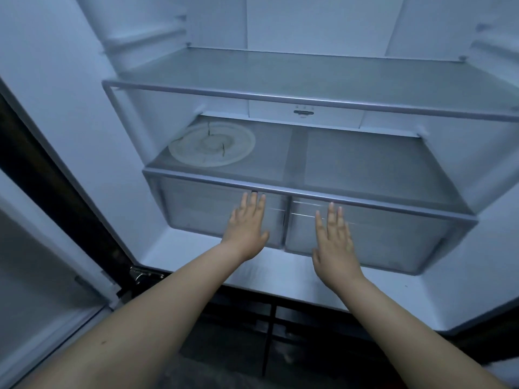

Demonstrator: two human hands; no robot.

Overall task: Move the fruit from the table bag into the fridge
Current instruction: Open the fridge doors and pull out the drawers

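Observation:
The fridge [92,141] stands open in front of me, its white inside lit. Two glass shelves cross it: an upper shelf [280,77] and a lower shelf [365,164]. Under the lower shelf sit two clear drawers side by side, both shut. My left hand [247,223] lies flat, fingers spread, against the front of the left drawer [193,206]. My right hand [334,242] is flat and spread against the right drawer [393,237]. Neither hand holds anything. No fruit and no bag are in view.
A round clear plate [210,144] lies on the left of the lower shelf. The left fridge door [36,270] hangs open at the left, with a hinge [140,273] at its foot. Dark lower drawer fronts [252,332] sit below the fridge floor.

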